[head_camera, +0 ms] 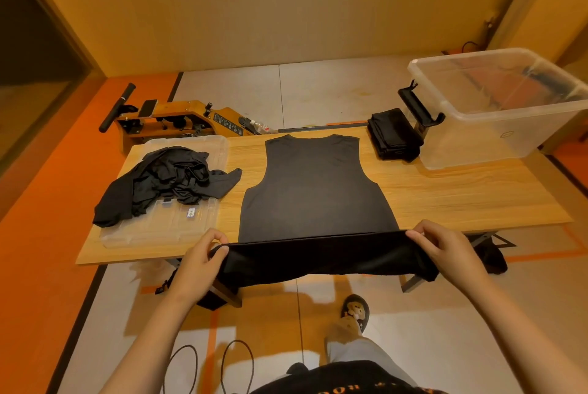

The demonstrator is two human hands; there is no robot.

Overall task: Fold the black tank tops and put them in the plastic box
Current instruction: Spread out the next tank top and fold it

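the table [445,199] carries the tank top [313,190] flat, neck away from you, long axis running straight ahead. its hem is off the near edge, pinched at both corners by your left grip [199,261] and right grip [445,244], equally near. judgement: the fold goes forward.

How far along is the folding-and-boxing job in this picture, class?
Done: a folded black stack sits beside the plastic box, not in it. In hand: one tank top lies spread flat, with the left hand and right hand pinching its hem corners. Left: folding it, folding the crumpled pile, and boxing everything.
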